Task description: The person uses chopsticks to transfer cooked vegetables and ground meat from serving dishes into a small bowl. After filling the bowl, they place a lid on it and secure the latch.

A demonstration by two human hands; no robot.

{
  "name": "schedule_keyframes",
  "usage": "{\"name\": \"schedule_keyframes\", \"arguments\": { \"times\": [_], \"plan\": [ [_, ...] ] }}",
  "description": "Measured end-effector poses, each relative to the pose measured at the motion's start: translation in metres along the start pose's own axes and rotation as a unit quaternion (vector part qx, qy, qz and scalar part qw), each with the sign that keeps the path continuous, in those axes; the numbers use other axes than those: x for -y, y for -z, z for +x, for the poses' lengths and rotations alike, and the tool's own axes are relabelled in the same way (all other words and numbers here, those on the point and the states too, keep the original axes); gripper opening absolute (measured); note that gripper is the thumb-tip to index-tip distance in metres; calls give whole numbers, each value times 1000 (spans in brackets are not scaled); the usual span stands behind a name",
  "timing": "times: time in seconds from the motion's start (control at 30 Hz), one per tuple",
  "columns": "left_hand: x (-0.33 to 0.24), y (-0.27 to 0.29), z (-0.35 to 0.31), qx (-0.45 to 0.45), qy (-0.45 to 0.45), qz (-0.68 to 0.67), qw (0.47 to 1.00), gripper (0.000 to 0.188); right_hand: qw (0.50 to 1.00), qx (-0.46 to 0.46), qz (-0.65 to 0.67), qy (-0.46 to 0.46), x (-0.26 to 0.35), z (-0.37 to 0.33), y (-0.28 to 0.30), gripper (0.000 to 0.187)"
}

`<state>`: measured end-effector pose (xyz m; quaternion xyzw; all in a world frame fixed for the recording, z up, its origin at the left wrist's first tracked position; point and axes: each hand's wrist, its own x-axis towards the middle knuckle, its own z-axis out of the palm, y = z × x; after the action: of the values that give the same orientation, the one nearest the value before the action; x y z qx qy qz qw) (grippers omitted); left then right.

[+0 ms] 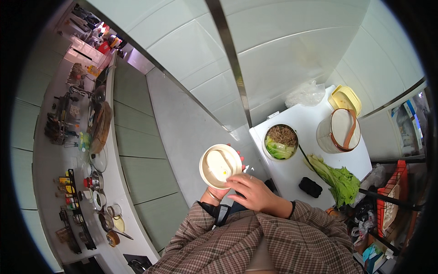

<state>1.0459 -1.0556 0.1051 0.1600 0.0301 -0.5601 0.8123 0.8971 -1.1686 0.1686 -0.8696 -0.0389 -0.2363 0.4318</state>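
My left hand (214,193) grips a round cream lid (206,171) from below, and its fingertips show along the lid's right edge. The lid has a raised oval in the middle with a small yellow spot on it. My right hand (255,193) reaches across with its fingers apart, the tips at the lid's lower right rim. Whether they press on it I cannot tell. To the right, on a white tabletop (292,176), stands a round container (299,140) with brown minced food (281,135) and pale green leaves (278,150) inside.
On the tabletop are a lettuce (342,182), a black object (310,187), a cream bucket-shaped box (328,134) with a brown handle, a yellow tray (343,93) and a clear plastic bag (305,93). At left runs a counter (137,237) with cookware and jars. A wire rack (392,194) stands at right.
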Motion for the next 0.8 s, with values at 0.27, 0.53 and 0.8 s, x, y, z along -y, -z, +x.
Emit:
{"name": "schedule_keyframes", "arguments": {
  "times": [0.27,0.53,0.8],
  "plan": [
    [-55,-83,-11,-178,-160,321,916,49,946,-150,153,-242,30,106,-1,73],
    [-109,-39,-34,-283,-185,544,768,41,913,-108,333,-209,-12,106,-84,40],
    [-86,88,-56,-136,-73,186,970,72,980,-24,36,-193,-46,67,-152,35]
  ]
}}
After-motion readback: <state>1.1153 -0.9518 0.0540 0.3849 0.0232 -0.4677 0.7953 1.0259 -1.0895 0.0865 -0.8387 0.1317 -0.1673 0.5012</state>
